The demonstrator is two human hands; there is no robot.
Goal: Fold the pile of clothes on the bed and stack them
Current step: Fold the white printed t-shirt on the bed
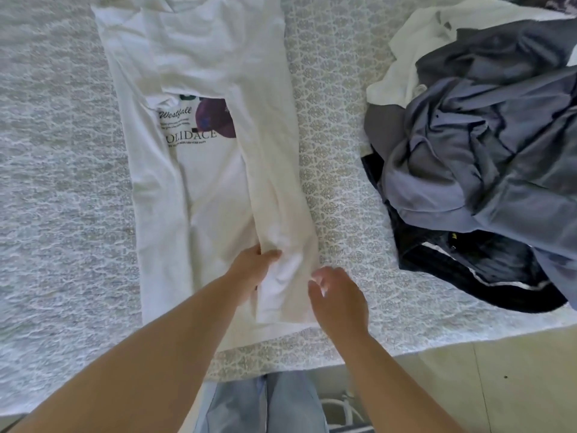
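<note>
White T-shirt (199, 170) lengthwise, collar away, left grip (253, 270) pinching folded side, right grip (337, 295) loose, empty

Single head-worn wide-angle view, looking steeply down and forward from above the near edge of the bed (46, 182). Close range: both forearms enter from the bottom of the frame, with the person's jeans (265, 407) and the floor (515, 385) at the near edge. Far side of the bed runs off the top. Strong wide-angle curve at edges. No second view to overlap with.
</note>
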